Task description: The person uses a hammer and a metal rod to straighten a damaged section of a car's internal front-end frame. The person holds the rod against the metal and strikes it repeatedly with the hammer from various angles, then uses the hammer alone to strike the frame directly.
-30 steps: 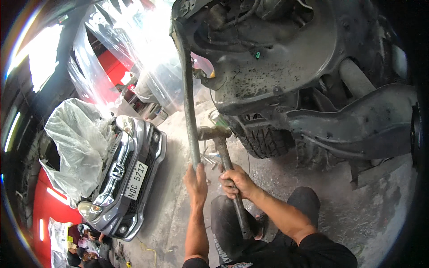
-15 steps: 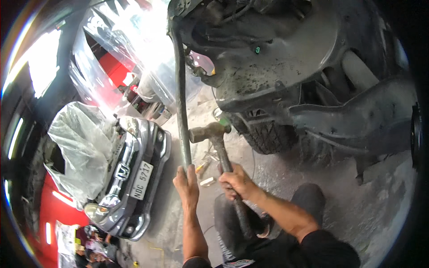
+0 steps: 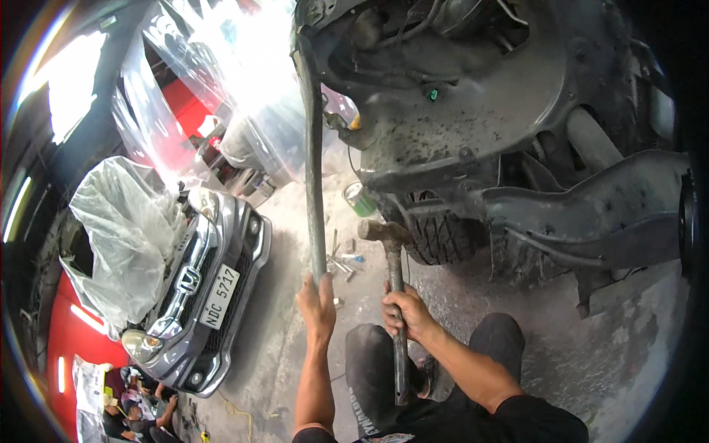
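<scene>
My left hand (image 3: pixel 317 306) is closed around the lower end of a long grey metal bar (image 3: pixel 314 177). The bar rises nearly upright, its top end against the edge of the bare dark vehicle body (image 3: pixel 443 140); exactly how it sits there I cannot tell. In my right hand (image 3: pixel 408 314) is a hammer (image 3: pixel 396 267), gripped mid-handle with its rusty head up. The hammer head stands apart from the bar, to its right, in front of the tyre (image 3: pixel 447 235).
On the left stands a grey car front (image 3: pixel 240 280) with plastic sheeting (image 3: pixel 125 236) over it. A green can (image 3: pixel 360 199) and several small tools (image 3: pixel 341 262) lie on the floor ahead. A metal frame rail (image 3: pixel 591 207) juts out at right. Other people (image 3: pixel 144 406) sit at lower left.
The hammer has swung right, away from the bar, and its handle is more upright. My left hand keeps its hold on the bar, which sits slightly further right in view.
</scene>
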A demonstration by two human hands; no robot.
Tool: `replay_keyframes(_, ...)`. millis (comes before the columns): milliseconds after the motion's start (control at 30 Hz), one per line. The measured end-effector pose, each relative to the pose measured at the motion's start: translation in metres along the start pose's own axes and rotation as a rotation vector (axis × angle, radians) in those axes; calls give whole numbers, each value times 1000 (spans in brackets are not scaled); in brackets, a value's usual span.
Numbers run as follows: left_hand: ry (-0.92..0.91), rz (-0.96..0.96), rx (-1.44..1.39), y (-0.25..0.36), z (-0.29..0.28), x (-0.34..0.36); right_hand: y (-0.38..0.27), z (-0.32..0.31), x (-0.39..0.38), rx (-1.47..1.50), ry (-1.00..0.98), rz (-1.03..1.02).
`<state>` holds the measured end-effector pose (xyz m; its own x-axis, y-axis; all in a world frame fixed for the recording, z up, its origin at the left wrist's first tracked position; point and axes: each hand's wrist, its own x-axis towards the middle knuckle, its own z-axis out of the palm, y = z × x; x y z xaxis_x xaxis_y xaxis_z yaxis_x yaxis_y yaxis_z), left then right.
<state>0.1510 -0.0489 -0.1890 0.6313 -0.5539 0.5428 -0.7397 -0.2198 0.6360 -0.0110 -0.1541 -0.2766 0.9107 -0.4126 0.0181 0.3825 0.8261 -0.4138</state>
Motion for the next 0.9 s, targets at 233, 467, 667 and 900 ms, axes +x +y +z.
replay_keyframes(233, 79, 144, 96, -19, -2, 16, -17, 32, 26, -41, -230, 90)
replay_keyframes(467, 31, 45, 139, -11, -1, 14, 5, 5, 20, -2, -103, 31)
replay_keyframes(667, 60, 96, 122, -10, -11, 10, -17, 50, 27, -102, -242, 76)
replay_keyframes(900, -73, -151, -257, -3, 5, -11, -26, 32, -6, -308, -162, -110)
